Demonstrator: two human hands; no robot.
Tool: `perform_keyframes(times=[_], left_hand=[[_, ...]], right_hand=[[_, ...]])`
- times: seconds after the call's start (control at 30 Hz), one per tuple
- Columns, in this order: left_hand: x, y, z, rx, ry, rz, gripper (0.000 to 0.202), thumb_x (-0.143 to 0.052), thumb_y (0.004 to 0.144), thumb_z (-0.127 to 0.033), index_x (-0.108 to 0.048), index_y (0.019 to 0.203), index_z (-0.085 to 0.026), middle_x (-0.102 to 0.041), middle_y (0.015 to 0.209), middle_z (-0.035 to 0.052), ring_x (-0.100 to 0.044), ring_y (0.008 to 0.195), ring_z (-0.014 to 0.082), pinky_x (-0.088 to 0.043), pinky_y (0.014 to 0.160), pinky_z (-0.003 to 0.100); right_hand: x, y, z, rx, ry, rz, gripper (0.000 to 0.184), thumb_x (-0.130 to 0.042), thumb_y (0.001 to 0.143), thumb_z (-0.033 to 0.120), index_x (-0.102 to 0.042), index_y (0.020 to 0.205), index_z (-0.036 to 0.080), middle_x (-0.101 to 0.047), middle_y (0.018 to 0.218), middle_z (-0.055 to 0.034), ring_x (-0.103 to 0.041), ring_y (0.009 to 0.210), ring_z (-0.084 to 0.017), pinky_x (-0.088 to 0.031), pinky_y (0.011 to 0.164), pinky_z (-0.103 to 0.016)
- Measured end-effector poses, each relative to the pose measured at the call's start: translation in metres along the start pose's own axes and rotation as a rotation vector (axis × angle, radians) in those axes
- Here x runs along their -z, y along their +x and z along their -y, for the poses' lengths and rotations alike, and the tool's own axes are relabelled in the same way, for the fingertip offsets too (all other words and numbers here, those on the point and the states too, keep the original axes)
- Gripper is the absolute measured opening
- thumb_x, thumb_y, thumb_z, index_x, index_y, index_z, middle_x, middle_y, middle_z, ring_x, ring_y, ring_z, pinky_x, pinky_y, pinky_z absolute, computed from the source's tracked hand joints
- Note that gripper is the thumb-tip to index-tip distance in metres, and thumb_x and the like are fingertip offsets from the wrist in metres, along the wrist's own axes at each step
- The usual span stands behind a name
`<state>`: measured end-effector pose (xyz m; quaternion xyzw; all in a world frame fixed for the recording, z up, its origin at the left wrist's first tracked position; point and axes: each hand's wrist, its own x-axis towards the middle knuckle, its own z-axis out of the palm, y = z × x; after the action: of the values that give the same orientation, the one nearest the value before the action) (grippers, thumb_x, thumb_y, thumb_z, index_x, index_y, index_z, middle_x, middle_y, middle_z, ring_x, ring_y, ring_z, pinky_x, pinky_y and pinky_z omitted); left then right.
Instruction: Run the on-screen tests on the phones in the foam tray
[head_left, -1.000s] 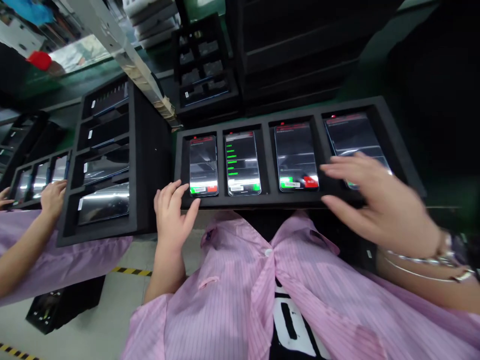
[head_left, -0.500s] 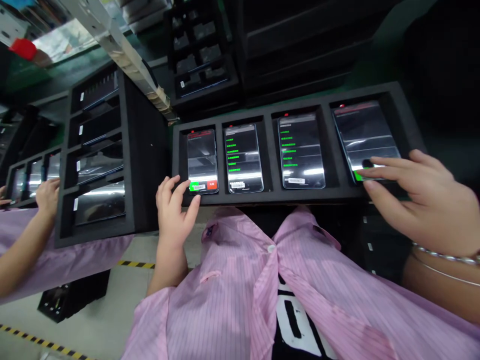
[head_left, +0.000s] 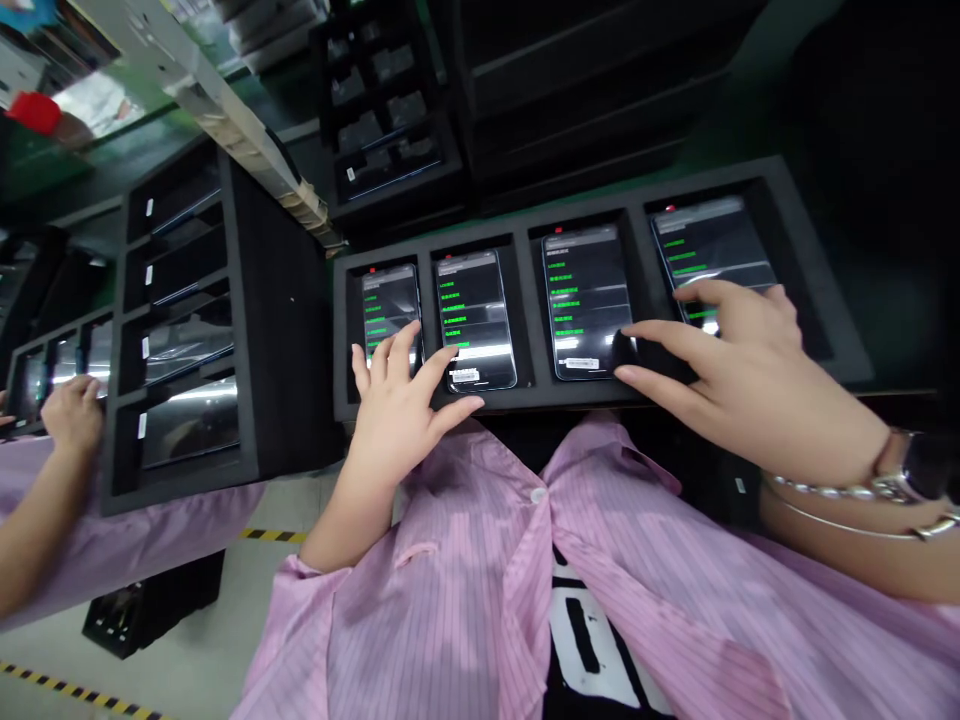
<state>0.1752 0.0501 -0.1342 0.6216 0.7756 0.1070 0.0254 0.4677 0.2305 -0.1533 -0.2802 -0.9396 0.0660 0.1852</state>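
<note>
A black foam tray (head_left: 529,340) lies before me with a row of smartphones in its slots, their dark screens lit with green text lines. My left hand (head_left: 397,405) is spread over the leftmost phone (head_left: 384,300), its index fingertip by the lower left of the second phone (head_left: 474,300). My right hand (head_left: 742,370) hangs with fingers apart, covering part of the rightmost phone (head_left: 705,235). Its index fingertip is at the lower right corner of the third phone (head_left: 586,290); whether it touches the glass I cannot tell. Neither hand grips anything.
Left of me stands a stack of black foam trays (head_left: 281,350) with phones in the top one. Another tray (head_left: 390,165) sits behind. A metal post (head_left: 240,130) rises between them. At far left is a co-worker's hand (head_left: 73,410) near more phones.
My left hand moved right and up over the leftmost phone; my right hand moved left toward the third phone. The outer phones' screens switched from red text and buttons to green text lines.
</note>
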Motion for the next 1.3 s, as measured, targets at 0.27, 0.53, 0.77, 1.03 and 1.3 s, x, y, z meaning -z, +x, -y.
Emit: perform_keyframes(times=[0.27, 0.53, 0.77, 1.03, 1.3], left_hand=[[0.001, 0.04, 0.009, 0.044, 0.015, 0.045, 0.067, -0.065, 0.089, -0.072, -0.065, 0.142, -0.032, -0.043, 0.164, 0.0145, -0.04, 0.147, 0.0475, -0.009, 0.122, 0.082], [-0.001, 0.025, 0.007, 0.048, -0.04, -0.145, 0.061, -0.07, 0.088, -0.068, -0.065, 0.139, -0.034, -0.035, 0.169, 0.0123, -0.027, 0.156, 0.0441, -0.012, 0.126, 0.075], [-0.007, 0.023, 0.008, 0.024, -0.021, -0.081, 0.057, -0.067, 0.093, -0.063, -0.064, 0.142, -0.034, -0.038, 0.168, 0.0109, -0.024, 0.157, 0.045, -0.014, 0.127, 0.073], [-0.006, 0.033, 0.013, -0.004, -0.002, -0.064, 0.055, -0.063, 0.095, -0.061, -0.065, 0.141, -0.03, -0.038, 0.167, 0.0141, -0.026, 0.156, 0.0489, -0.015, 0.125, 0.076], [0.01, 0.016, 0.033, 0.032, -0.092, -0.29, 0.058, -0.064, 0.096, -0.058, -0.056, 0.144, -0.028, -0.043, 0.164, 0.0145, -0.031, 0.156, 0.0391, -0.021, 0.129, 0.062]], right_hand=[[-0.013, 0.024, -0.015, -0.106, 0.011, 0.016, 0.06, -0.05, 0.099, 0.072, -0.069, 0.128, 0.022, -0.048, 0.142, -0.0228, -0.047, 0.132, -0.053, -0.022, 0.106, -0.091], [-0.004, 0.019, 0.022, 0.038, 0.19, -0.032, 0.049, -0.051, 0.105, 0.056, -0.051, 0.144, 0.026, -0.048, 0.154, -0.0168, -0.04, 0.147, -0.045, -0.021, 0.122, -0.079], [-0.024, 0.015, 0.03, 0.1, 0.167, -0.087, 0.042, -0.055, 0.106, 0.049, -0.055, 0.136, 0.02, -0.061, 0.144, -0.0139, -0.052, 0.14, -0.039, -0.019, 0.125, -0.074], [-0.027, 0.021, 0.037, 0.082, 0.052, -0.03, 0.056, -0.049, 0.107, 0.058, -0.052, 0.142, 0.015, -0.057, 0.149, -0.0167, -0.048, 0.144, -0.036, -0.021, 0.127, -0.07], [-0.001, 0.007, 0.011, 0.006, 0.136, -0.083, 0.056, -0.044, 0.107, 0.064, -0.06, 0.131, 0.016, -0.062, 0.14, -0.0182, -0.052, 0.141, -0.04, -0.025, 0.124, -0.07]])
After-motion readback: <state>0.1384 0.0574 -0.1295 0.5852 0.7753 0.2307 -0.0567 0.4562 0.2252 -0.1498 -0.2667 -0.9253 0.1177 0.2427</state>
